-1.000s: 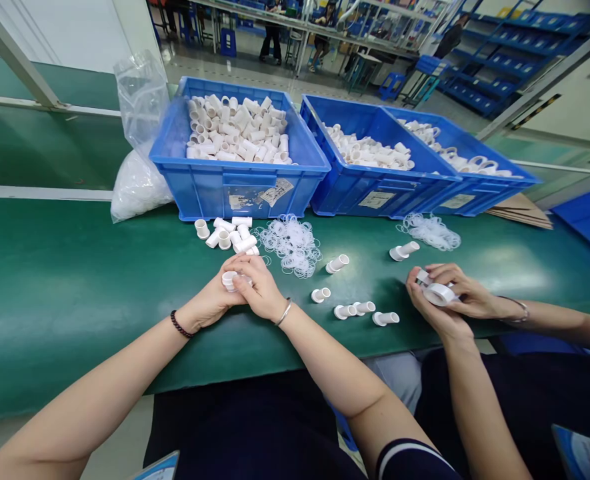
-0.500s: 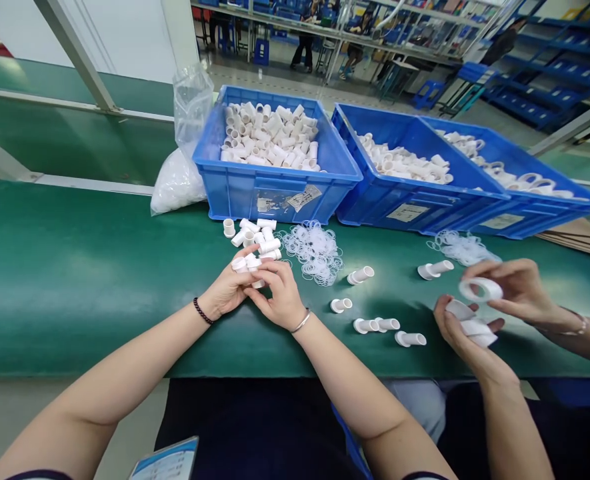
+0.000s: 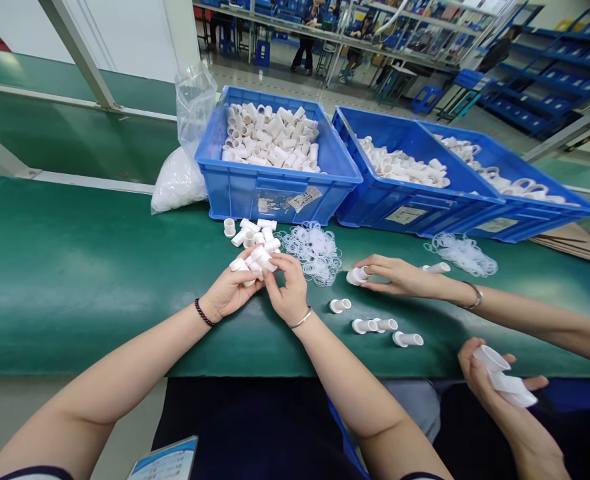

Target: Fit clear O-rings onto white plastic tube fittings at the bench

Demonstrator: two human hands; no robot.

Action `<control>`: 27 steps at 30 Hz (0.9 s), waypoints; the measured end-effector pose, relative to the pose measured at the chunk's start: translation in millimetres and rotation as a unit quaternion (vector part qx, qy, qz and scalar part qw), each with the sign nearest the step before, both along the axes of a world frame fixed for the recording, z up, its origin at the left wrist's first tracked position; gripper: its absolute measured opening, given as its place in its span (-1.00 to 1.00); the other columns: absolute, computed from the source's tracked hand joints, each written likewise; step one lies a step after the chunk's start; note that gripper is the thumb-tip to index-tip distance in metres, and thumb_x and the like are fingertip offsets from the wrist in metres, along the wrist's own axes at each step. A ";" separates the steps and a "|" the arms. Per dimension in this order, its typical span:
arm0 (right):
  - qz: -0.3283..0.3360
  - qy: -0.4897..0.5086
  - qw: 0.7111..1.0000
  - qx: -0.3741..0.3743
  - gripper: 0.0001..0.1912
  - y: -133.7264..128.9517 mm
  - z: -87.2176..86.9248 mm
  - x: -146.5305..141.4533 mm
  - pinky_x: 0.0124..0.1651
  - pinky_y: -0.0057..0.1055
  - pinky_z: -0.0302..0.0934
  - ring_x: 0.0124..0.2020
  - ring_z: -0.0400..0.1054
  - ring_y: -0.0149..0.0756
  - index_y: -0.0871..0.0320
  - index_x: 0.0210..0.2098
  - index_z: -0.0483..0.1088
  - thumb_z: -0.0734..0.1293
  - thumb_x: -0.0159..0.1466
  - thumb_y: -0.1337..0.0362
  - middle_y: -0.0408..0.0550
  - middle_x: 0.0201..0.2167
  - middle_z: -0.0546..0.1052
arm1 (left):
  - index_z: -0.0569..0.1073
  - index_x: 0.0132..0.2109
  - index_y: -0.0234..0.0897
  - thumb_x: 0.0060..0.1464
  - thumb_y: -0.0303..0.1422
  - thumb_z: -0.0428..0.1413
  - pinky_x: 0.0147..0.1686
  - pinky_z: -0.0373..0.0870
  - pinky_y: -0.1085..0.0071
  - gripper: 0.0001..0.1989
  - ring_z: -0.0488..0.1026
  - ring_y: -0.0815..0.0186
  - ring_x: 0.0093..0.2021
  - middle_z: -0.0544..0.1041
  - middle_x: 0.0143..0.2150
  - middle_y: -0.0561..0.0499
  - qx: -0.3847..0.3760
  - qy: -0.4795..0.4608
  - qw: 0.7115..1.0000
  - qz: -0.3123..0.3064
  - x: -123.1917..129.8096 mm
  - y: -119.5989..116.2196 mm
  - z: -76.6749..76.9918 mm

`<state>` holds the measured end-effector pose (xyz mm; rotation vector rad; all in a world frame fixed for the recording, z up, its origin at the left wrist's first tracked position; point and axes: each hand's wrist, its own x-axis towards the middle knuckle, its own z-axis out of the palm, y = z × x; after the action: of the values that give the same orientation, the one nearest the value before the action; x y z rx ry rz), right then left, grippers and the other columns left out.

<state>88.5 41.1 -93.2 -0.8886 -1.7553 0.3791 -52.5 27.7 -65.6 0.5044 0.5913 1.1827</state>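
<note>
Several short white plastic pipe fittings (image 3: 255,261) are cupped in my left hand (image 3: 228,291), its fingers curled round them from the left. From the right, my right hand (image 3: 287,288) pinches one fitting of that bunch between thumb and fingers. Just beyond my fingertips lies a loose pile of similar white fittings (image 3: 249,237), one of them (image 3: 229,227) upright at its left end. A heap of thin clear rings (image 3: 315,250) spreads on the green table to the right of the pile.
Blue bins (image 3: 279,187) of white parts line the far table edge, beside a clear plastic bag (image 3: 179,180). At right, a co-worker's hand (image 3: 392,275) grips a standing fitting; their other hand (image 3: 489,380) holds wide white rings. Several flanged fittings (image 3: 341,305) stand between us.
My right hand has shifted slightly right and up, now pinching a fitting at the bunch's right side. The co-worker's one hand has reached left to a standing fitting; the other has drawn back.
</note>
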 end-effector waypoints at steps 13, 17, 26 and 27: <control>-0.008 0.118 0.973 -0.201 -0.62 -4.5 21.0 10.5 -0.32 -0.43 0.44 -0.09 0.35 -0.31 0.08 0.08 0.14 0.15 0.33 0.09 0.06 0.05 0.30 | 0.32 0.12 -0.12 -0.19 -0.58 0.11 0.16 0.26 0.06 -0.35 0.28 0.12 0.21 0.39 0.16 -0.06 0.039 0.065 0.996 -0.038 3.1 -2.3 0.8; -0.051 0.079 0.984 -0.153 -0.68 -34.9 64.1 75.0 -0.35 -0.42 0.45 -0.05 0.33 -0.26 0.06 0.04 0.20 0.18 0.32 0.13 0.05 0.07 0.27 | 0.36 0.09 -0.23 -0.18 -0.55 0.17 0.15 0.26 0.00 -0.40 0.28 0.00 0.21 0.37 0.18 -0.17 0.032 0.133 0.987 -0.083 2.8 -1.6 -1.9; -0.378 -0.394 0.819 -0.176 -0.70 -110.2 112.4 235.7 -0.06 -0.07 0.28 -0.20 0.40 -0.12 0.16 -0.07 0.35 0.26 0.21 0.24 0.07 -0.21 0.50 | 0.39 0.01 -0.27 -0.13 -0.54 0.21 0.07 0.35 0.16 -0.52 0.46 0.12 0.00 0.49 0.03 -0.15 0.015 0.200 0.973 -0.110 0.3 1.9 -13.8; -0.386 -0.412 0.805 -0.183 -0.72 -111.6 106.6 241.3 -0.05 -0.08 0.27 -0.19 0.40 -0.10 0.17 -0.10 0.37 0.27 0.19 0.26 0.08 -0.22 0.50 | 0.39 0.01 -0.28 -0.12 -0.55 0.21 0.07 0.35 0.14 -0.53 0.46 0.13 -0.01 0.50 0.01 -0.15 0.018 0.200 0.973 -0.111 0.0 2.0 -16.0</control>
<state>329.8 -70.5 13.4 -2.1889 -1.8751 -0.2870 -52.6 29.6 -81.6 0.8274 0.8350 0.8843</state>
